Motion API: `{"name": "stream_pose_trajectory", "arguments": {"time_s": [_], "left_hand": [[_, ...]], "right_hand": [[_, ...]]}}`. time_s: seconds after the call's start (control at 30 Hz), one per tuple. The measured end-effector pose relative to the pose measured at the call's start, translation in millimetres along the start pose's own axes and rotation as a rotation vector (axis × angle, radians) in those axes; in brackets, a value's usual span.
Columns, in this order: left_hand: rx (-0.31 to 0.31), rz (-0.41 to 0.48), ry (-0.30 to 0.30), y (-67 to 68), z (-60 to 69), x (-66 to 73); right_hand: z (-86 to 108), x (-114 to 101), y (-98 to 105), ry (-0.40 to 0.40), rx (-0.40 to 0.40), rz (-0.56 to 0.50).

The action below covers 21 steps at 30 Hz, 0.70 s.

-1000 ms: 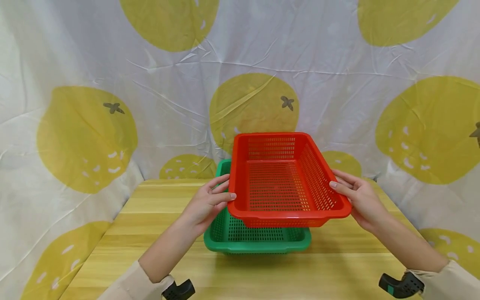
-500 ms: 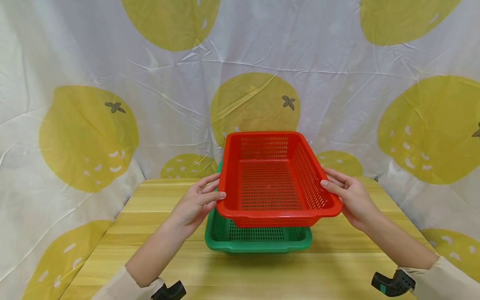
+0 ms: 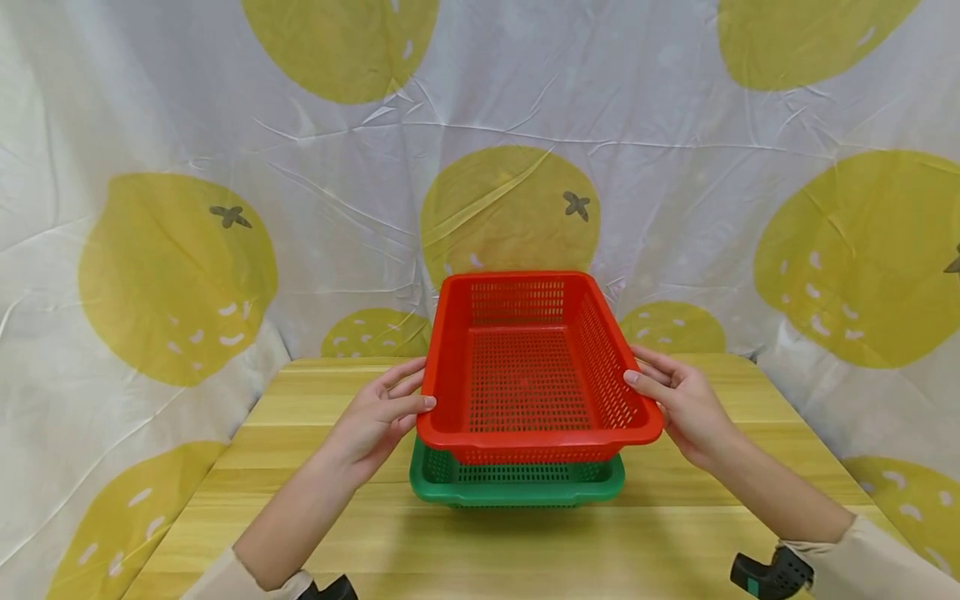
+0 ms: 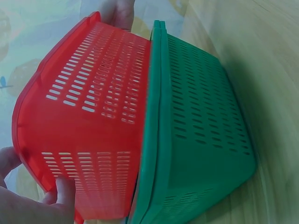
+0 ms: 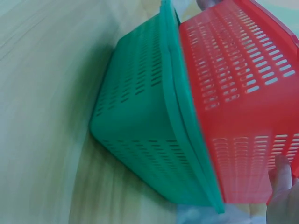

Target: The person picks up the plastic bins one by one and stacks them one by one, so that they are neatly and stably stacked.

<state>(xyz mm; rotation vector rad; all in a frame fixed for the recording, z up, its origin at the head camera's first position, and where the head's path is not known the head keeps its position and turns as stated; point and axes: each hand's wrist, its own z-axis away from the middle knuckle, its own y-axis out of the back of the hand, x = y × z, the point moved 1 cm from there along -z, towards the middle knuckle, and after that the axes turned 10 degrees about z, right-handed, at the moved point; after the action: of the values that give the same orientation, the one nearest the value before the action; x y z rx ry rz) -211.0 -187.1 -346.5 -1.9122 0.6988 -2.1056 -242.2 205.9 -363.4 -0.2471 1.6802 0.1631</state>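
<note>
A red plastic basket (image 3: 525,375) with slotted walls is held up between both hands, tilted towards the head camera. My left hand (image 3: 375,421) grips its left rim, thumb over the edge and fingers outside against the wall. On the opposite rim, my right hand (image 3: 686,408) holds on in the same way. Directly below stands a green basket (image 3: 517,493) on the table, mostly hidden by the red one. In both wrist views the red basket's lower part sits within the green rim (image 4: 159,116), where two rim edges lie close together. Both baskets' visible insides hold nothing.
The wooden table (image 3: 300,467) extends to both sides of the baskets and in front of them. A pale cloth (image 3: 337,192) printed with yellow lemons hangs behind and along the sides. Dark wrist devices (image 3: 772,575) show at the sleeves.
Both hands have carried the red basket left and, lately, downwards. It now lines up over the green basket, which has stayed in place. The grip of each hand is unchanged.
</note>
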Motion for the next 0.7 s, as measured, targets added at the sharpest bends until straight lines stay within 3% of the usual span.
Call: {"name": "stream_pose_trajectory", "arguments": {"time_s": [0.7], "left_hand": [[0.037, 0.013, 0.024, 12.9, 0.5, -16.5]], "right_hand": [[0.8, 25, -6, -0.064, 0.033, 0.068]]}}
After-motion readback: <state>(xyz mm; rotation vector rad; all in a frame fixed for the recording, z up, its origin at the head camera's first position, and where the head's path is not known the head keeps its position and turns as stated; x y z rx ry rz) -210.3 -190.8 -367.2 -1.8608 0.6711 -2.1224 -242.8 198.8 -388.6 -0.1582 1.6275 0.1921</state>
